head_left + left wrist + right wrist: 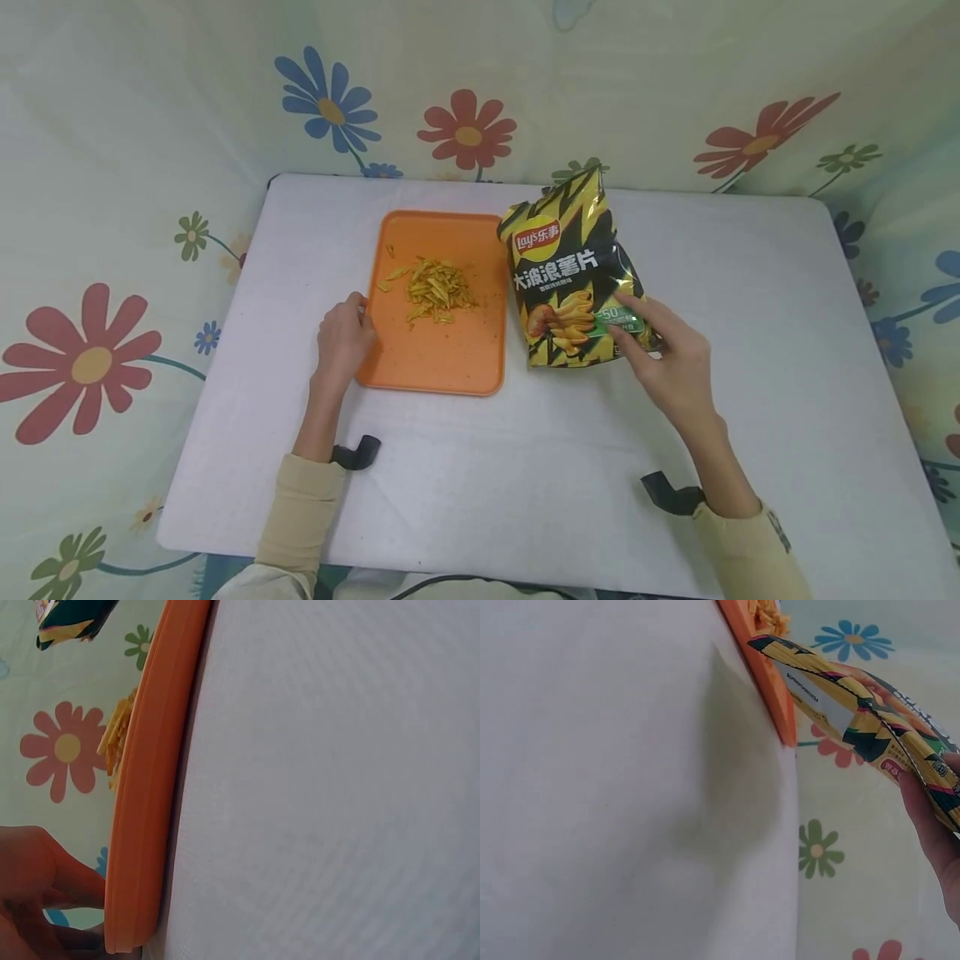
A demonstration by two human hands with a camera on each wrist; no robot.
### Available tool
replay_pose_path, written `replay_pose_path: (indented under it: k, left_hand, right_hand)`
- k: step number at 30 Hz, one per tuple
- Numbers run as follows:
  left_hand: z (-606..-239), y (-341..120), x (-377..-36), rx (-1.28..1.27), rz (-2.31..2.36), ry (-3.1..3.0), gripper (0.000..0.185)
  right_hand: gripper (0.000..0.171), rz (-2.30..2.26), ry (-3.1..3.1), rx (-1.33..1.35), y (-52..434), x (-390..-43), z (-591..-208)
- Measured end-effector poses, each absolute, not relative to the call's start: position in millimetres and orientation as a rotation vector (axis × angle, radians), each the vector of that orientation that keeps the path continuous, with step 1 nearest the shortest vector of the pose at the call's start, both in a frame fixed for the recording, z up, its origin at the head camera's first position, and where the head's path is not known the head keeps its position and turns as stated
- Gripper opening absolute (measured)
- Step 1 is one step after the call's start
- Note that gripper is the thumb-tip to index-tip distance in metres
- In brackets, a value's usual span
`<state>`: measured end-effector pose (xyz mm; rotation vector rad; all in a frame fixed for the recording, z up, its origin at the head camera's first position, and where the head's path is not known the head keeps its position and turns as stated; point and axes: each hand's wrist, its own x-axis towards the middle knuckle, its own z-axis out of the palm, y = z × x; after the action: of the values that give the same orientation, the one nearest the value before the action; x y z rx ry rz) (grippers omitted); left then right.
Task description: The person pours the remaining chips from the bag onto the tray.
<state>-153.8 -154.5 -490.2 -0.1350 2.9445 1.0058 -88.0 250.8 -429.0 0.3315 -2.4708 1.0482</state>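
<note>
A black and yellow Lay's chip bag (573, 275) is held up over the table, its lower right edge pinched between the thumb and fingers of my right hand (675, 358). In the right wrist view the bag (870, 712) tilts above the white cloth, casting a shadow below. Directly left of it an orange tray (435, 367) lies flat on the table. A small heap of yellow chip pieces (438, 287) sits on the tray, with a few loose bits beside it. My left hand (345, 337) grips the tray's left rim with bent fingers (79, 885).
The table (570, 475) has a white cloth. Flowered curtains (600, 100) hang behind it and along both sides. A black strap piece (358, 452) sticks out at the left wrist, and another black strap piece (671, 493) at the right. A dark cable (450, 578) runs along the front.
</note>
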Motion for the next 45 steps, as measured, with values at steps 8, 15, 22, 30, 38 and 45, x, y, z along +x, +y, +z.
replay_pose_path:
  k: [8, 15, 22, 30, 38, 45]
  left_hand:
    - [-489.7, -154.3, -153.5, -0.140, 1.007, 2.946, 0.028]
    - [-488.6, -153.5, -153.2, -0.151, 0.997, 2.939, 0.028]
    - [-488.9, -153.3, -153.2, -0.148, 1.000, 2.928, 0.029]
    - [-489.7, -154.6, -153.6, -0.154, 0.992, 2.925, 0.029]
    - [-490.5, -155.7, -153.3, -0.156, 1.000, 2.912, 0.030]
    - [-490.2, -156.3, -154.4, -0.153, 1.002, 2.915, 0.030]
  right_hand:
    - [0.050, 1.162, -2.440, 0.161, 267.4, -84.0, -438.2]
    - [0.049, 1.261, -2.414, 0.021, 276.2, -79.1, -438.4]
    - [0.051, 1.121, -2.434, -0.093, 291.5, -70.9, -433.3]
    - [0.052, 0.888, -2.487, -0.091, 315.0, -66.5, -426.9]
    - [0.050, 0.766, -2.505, -0.051, 328.7, -65.9, -413.0]
    - [0.047, 0.648, -2.517, -0.016, 333.6, -67.9, -402.8]
